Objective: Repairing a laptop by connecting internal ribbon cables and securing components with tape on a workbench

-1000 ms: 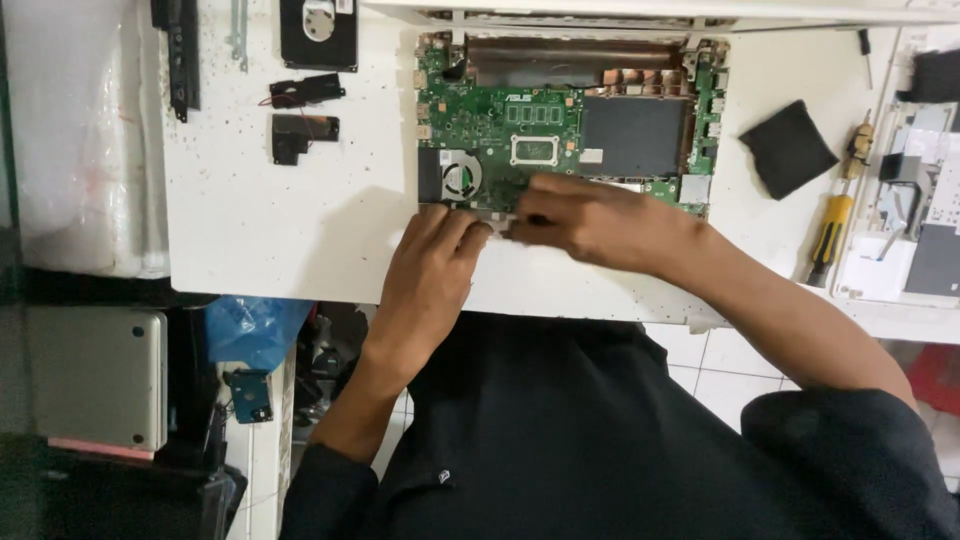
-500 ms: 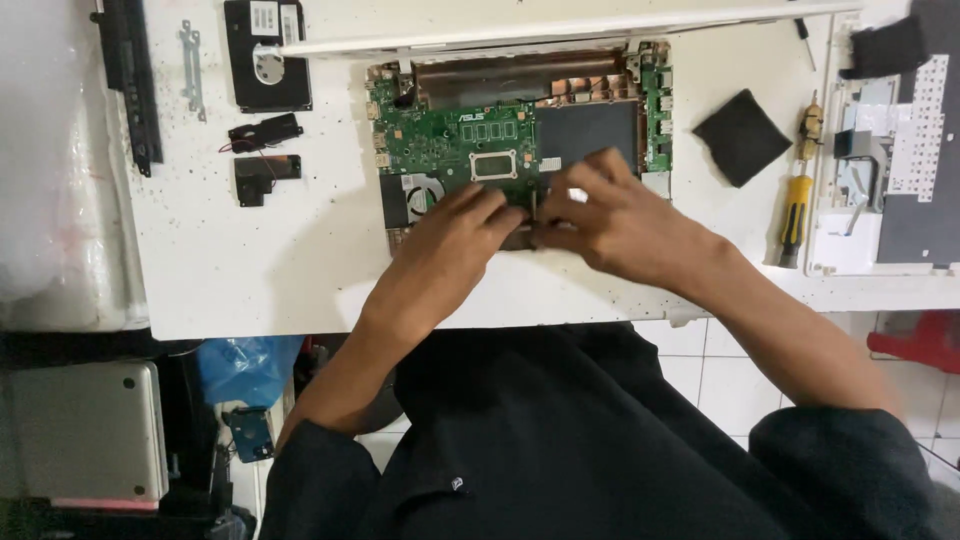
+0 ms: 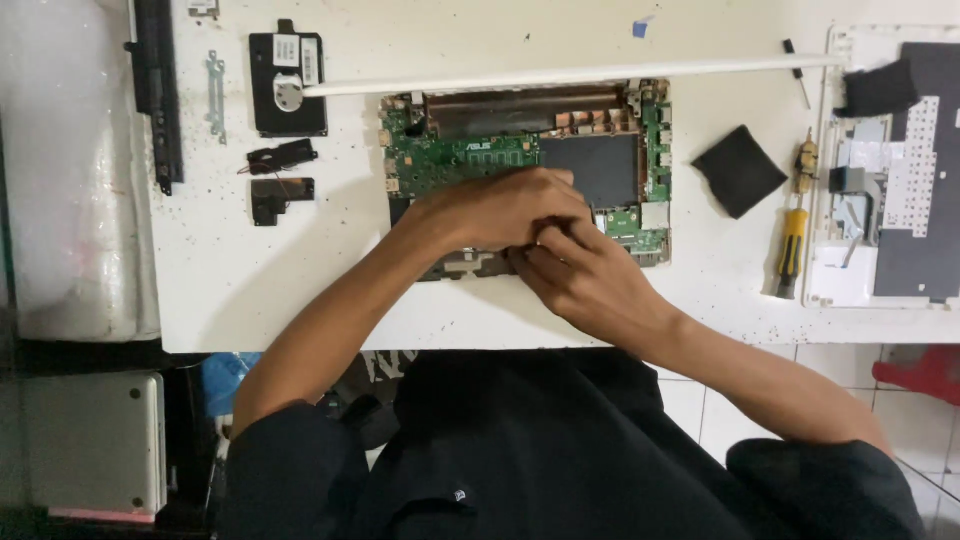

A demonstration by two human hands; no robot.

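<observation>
White table (image 3: 300, 290), speckled with dark spots, carries all parts. An opened laptop base (image 3: 655, 150) lies at its centre: a shallow shell holding a green board (image 3: 450, 155), a black pad (image 3: 590, 165) right of it, and a coppery strip (image 3: 520, 105) along the far edge. A long white bar (image 3: 560, 77) lies just beyond the shell.

At the right edge, a white keyboard frame (image 3: 830, 280) holds a dark sheet (image 3: 930, 250) and a grey metal piece (image 3: 850, 185); a black cloth (image 3: 880, 90) rests on its far corner. A second black cloth (image 3: 740, 170) lies between shell and frame. A yellow-handled screwdriver (image 3: 792, 245) lies just beside the frame.

To the left: a long black bar (image 3: 160, 90), a black drive (image 3: 288, 85), a small metal bracket (image 3: 215, 95), and two small black speakers (image 3: 282, 175).

Left hand (image 3: 500, 210) rests over the near part of the board, fingers curled together; what they press is hidden. Right hand (image 3: 590, 280) sits at the shell's near edge, touching the left, fingertips pinched together on something too small to identify.
</observation>
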